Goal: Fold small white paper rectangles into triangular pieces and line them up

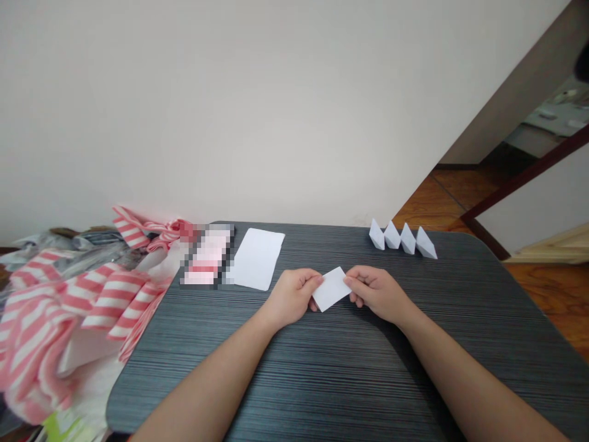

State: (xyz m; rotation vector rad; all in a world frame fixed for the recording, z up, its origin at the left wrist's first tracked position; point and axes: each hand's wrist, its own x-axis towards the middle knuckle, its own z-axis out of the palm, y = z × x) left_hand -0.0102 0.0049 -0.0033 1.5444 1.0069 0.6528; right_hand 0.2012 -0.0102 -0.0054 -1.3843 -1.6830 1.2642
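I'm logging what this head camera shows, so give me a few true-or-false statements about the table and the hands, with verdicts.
1. The left hand and right hand both pinch one small white paper piece. True.
2. Four folded white paper shapes stand in a row at the far edge of the table. True.
3. The larger white sheet lies to the right of the hands. False: it lies beyond them and to their left.
4. The pink-and-white striped material is heaped on the right. False: it is heaped at the left.
5. The table top is dark grey with fine streaks. True.
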